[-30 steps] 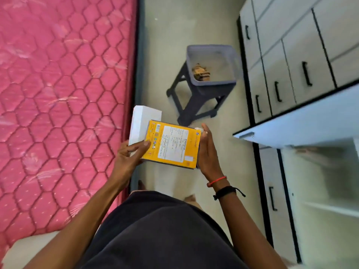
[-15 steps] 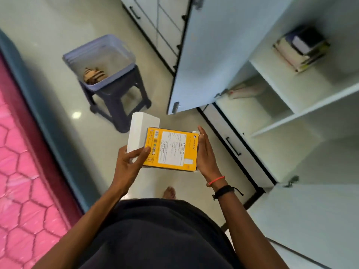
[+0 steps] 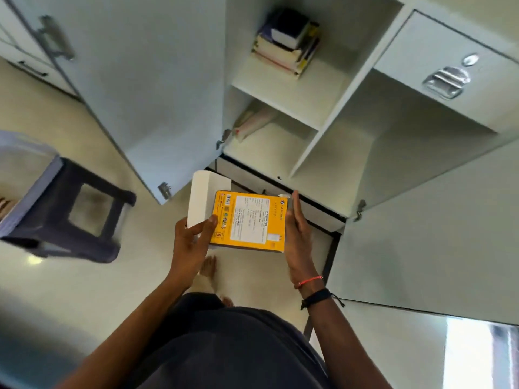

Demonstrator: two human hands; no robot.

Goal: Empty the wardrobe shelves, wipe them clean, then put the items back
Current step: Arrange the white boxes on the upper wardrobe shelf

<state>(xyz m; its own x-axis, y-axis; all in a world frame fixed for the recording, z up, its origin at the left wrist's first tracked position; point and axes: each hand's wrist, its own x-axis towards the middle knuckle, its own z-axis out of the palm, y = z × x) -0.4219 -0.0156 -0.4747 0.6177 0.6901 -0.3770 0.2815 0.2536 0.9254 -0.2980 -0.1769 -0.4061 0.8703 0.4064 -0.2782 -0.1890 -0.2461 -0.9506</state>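
Two boxes (image 3: 248, 220) before open wardrobe (image 3: 331, 116); book stack (image 3: 286, 43) on upper shelf (image 3: 295, 91); bundle (image 3: 252, 122), perhaps papers, below; stool (image 3: 84, 214) left.

Yellow box (image 3: 248, 220) bore a white label printed in black, with small coloured marks along one edge; the white box (image 3: 200, 197) was plain. The wardrobe (image 3: 365, 153) was pale grey-white inside and out, with black trim at its base and a silver drawer handle (image 3: 446, 81). The stacked books (image 3: 289, 40) showed cream, yellow, pink and dark edges. The stool (image 3: 70, 192) was dark navy, the tub (image 3: 25, 192) lavender, the floor (image 3: 70, 290) glossy cream. The wrist bands were red (image 3: 309, 282) and black (image 3: 317, 296).
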